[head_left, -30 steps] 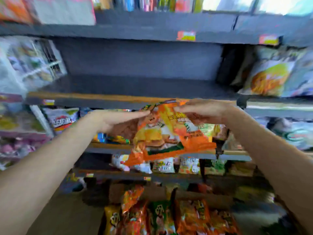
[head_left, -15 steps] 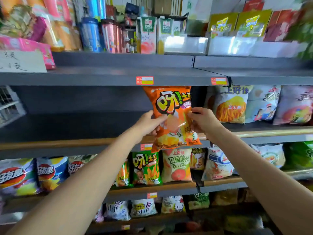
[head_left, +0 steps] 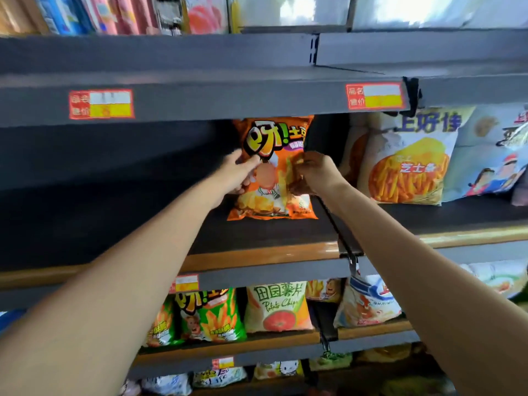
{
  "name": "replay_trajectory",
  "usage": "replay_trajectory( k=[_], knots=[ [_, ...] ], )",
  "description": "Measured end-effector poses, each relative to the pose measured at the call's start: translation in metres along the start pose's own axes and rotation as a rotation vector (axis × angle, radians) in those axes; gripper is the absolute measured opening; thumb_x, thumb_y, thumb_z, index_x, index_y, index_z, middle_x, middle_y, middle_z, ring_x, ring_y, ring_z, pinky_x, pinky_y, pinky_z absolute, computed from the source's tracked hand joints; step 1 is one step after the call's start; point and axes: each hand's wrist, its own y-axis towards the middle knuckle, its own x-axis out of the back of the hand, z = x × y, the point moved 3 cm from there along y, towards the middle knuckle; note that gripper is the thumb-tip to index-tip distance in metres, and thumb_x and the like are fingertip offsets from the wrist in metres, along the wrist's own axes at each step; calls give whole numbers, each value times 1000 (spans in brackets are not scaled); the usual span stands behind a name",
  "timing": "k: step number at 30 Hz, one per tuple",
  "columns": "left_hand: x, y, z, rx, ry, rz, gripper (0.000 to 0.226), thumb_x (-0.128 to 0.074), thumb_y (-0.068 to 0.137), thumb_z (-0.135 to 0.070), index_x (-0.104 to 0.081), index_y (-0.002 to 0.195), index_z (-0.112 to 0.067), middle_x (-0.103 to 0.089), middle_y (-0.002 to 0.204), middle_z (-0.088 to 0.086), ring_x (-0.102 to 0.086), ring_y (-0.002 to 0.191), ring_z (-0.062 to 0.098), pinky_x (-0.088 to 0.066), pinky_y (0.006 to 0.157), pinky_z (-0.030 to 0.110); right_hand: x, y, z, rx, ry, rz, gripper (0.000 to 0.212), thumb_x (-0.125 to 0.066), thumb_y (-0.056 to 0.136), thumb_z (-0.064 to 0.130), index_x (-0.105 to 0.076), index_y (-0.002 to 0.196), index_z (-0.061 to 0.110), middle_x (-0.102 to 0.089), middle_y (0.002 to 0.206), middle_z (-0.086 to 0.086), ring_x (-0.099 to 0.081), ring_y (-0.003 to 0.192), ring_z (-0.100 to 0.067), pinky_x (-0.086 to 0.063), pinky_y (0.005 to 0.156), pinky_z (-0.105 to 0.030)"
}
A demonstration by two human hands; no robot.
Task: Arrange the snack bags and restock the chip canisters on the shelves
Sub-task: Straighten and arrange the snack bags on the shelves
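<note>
Since half a second ago the orange snack bag [head_left: 273, 170] has gone from the shelf's front edge to standing upright far back on the dark shelf [head_left: 114, 224]. Left hand [head_left: 238, 175] and right hand [head_left: 311, 174] pinch its sides. Left of it the shelf is bare; no canisters restocked.

One orange bag [head_left: 271, 167] at twelve o'clock, two hands, three red price tags (upper pair clearest).
</note>
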Motion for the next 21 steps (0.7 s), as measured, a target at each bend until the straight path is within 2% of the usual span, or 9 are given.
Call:
replay_trajectory(
  k=[2, 4, 6, 7, 9, 13, 15, 18, 21],
  knots=[
    [-8, 14, 4, -12, -22, -17, 47, -45, 98, -33, -35, 141, -18, -48, 68, -2, -45, 49, 3, -39, 40, 11, -4, 14, -7, 26, 19, -5, 17, -44, 85, 0, -55, 92, 11, -61, 75, -12, -63, 59, -30, -58, 69, -46],
    [-16, 23, 8, -36, -60, -29, 47, -44, 99, -32, -30, 143, -26, -54, 77, 1, -50, 60, 7, -46, 46, 11, -7, 30, -16, 61, -1, -25, 38, -50, 72, 12, -54, 110, 15, -65, 96, -16, -66, 83, -36, -54, 81, -52],
    [-22, 35, 16, -61, -88, -52, 51, -44, 98, -36, -23, 145, -38, -62, 112, 5, -61, 85, 13, -54, 72, 22, -10, 42, -24, 96, -27, -53, 52, -50, 69, 13, -51, 121, 17, -64, 109, -15, -63, 99, -37, -52, 87, -51],
    [-24, 40, 18, -70, -86, -65, 55, -45, 97, -39, -20, 145, -42, -55, 130, 3, -61, 103, 17, -52, 89, 31, -11, 45, -23, 107, -29, -66, 54, -50, 73, 9, -48, 127, 16, -63, 114, -14, -61, 103, -35, -51, 89, -50],
    [-28, 44, 19, -80, -70, -72, 62, -48, 95, -38, -13, 146, -45, -43, 144, -4, -51, 123, 19, -41, 104, 39, -12, 50, -19, 121, -44, -78, 58, -50, 80, 1, -42, 136, 14, -58, 123, -12, -58, 110, -31, -50, 93, -46],
    [-37, 44, 18, -101, -9, -44, 78, -55, 94, -27, 0, 148, -36, -47, 130, -7, -45, 118, 9, -35, 98, 25, -16, 50, -13, 130, -100, -53, 65, -50, 83, -1, -32, 142, 16, -46, 138, -9, -47, 123, -25, -44, 96, -31],
    [-38, 37, 21, -103, 27, -49, 79, -55, 94, -22, 1, 149, -31, -44, 138, -5, -41, 126, 13, -32, 99, 26, -15, 43, -14, 118, -101, -87, 58, -46, 84, -1, -35, 139, 14, -45, 137, -9, -46, 123, -25, -40, 92, -28],
    [-26, 16, 28, -135, 104, -164, 71, -54, 93, -14, -12, 149, -27, -39, 145, 3, -42, 128, 19, -36, 103, 30, -10, 25, -13, 168, -122, -175, 45, -42, 83, -2, -43, 128, 7, -49, 127, -13, -49, 112, -28, -38, 82, -26],
    [-9, -27, 34, -277, 164, -358, 55, -51, 90, -4, -33, 140, -17, -49, 129, 6, -51, 106, 12, -42, 93, 26, -11, -6, -7, 292, -145, -178, 41, -45, 83, -4, -46, 123, 4, -50, 123, -14, -50, 111, -27, -42, 89, -29]
  ],
)
